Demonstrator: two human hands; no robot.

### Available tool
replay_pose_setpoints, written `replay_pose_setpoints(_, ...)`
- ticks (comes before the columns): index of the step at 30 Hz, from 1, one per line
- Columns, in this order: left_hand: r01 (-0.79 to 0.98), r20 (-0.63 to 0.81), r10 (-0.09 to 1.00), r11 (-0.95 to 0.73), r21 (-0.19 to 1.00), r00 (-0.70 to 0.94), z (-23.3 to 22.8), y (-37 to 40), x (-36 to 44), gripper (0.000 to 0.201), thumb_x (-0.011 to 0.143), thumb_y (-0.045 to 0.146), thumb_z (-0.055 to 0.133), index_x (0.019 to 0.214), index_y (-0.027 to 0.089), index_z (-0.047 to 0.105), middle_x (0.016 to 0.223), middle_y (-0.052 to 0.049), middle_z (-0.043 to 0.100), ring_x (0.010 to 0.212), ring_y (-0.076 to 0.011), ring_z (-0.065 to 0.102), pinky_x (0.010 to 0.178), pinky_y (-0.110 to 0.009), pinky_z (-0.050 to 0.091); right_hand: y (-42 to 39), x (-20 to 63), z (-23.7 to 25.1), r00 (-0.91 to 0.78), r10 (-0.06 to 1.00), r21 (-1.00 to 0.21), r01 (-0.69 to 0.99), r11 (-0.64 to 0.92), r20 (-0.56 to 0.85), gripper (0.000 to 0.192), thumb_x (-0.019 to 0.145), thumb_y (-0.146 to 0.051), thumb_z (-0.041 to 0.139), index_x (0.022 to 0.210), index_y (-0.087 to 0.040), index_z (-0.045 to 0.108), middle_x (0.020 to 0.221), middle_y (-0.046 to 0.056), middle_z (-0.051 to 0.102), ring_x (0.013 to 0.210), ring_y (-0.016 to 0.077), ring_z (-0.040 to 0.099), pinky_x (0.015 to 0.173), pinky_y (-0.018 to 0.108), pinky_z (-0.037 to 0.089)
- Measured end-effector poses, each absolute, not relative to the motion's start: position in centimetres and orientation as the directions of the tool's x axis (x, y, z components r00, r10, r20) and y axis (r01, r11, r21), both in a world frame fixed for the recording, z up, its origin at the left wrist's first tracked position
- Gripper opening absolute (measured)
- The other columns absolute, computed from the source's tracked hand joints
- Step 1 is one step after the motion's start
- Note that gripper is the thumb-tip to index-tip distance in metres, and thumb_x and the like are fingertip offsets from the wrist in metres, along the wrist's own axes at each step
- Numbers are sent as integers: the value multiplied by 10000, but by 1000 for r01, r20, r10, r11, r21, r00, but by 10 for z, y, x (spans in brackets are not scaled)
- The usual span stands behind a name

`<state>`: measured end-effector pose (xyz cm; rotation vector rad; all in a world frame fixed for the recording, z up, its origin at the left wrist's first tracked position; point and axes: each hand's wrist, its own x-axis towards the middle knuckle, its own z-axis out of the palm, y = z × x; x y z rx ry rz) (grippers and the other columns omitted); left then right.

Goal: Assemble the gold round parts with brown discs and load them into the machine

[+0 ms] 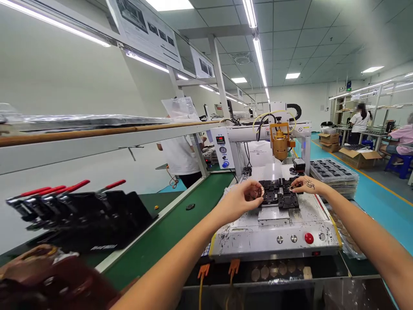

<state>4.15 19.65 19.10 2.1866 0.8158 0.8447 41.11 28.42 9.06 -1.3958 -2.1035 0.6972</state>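
Note:
My left hand [247, 197] is at the left side of a black fixture [279, 193] on the machine's bed. Its thumb and fingers curl round a copper-coloured ring [262, 191], partly covered by the fingertips. On the fixture's right side, my right hand [306, 185] has its fingers pinched together low over the black blocks. A small coppery glint shows at those fingertips, but what they hold is too small to name. Behind the fixture hangs the machine's gold-coloured cylindrical head [280, 144], apart from both hands.
Buttons, one a red knob [309, 238], line the machine's front panel. A control box [221, 147] stands to its left. Stacked black trays [334, 170] lie on the right. Red-handled clamps [74, 187] and a green belt [180, 219] are left. Co-workers stand beyond; another person's hand [30, 262] shows lower left.

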Motion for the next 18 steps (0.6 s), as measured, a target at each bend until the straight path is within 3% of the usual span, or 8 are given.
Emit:
replay_pose_setpoints(5, 364, 327, 774, -567, 739, 543, 180, 171, 8, 290, 849, 350, 708, 1109, 231, 660, 1015, -45, 750, 900, -202, 682, 884, -383, 574, 284, 408, 91, -354, 918, -603, 697, 387, 179, 262, 1026, -389, 719, 1139, -153, 731, 1071, 54, 753, 938, 206, 733, 875, 400, 620)
replay_pose_setpoints(11, 400, 358, 808, -555, 729, 468, 170, 144, -9, 305, 856, 348, 700, 1144, 250, 674, 997, -34, 757, 829, -193, 694, 813, -358, 606, 280, 392, 91, -289, 893, -489, 757, 434, 346, 270, 1025, -424, 707, 1050, -156, 723, 1034, 46, 737, 935, 203, 711, 898, 414, 594)
replay_pose_setpoints(14, 387, 392, 800, -574, 722, 454, 166, 132, -2, 294, 859, 332, 683, 1138, 239, 673, 932, -15, 736, 806, -181, 687, 815, -341, 605, 269, 385, 95, -211, 875, -467, 778, 421, 436, 268, 981, -429, 742, 995, -161, 754, 933, 57, 720, 908, 224, 684, 910, 422, 559)
replay_pose_setpoints(18, 401, 417, 823, -557, 727, 387, 141, 112, -2, 290, 852, 335, 682, 1126, 239, 678, 960, -26, 733, 864, -203, 706, 848, -350, 604, 209, 382, 87, -27, 811, -475, 799, 369, 585, 316, 1021, -447, 621, 1070, -176, 776, 1007, 124, 698, 971, 279, 640, 912, 416, 511)
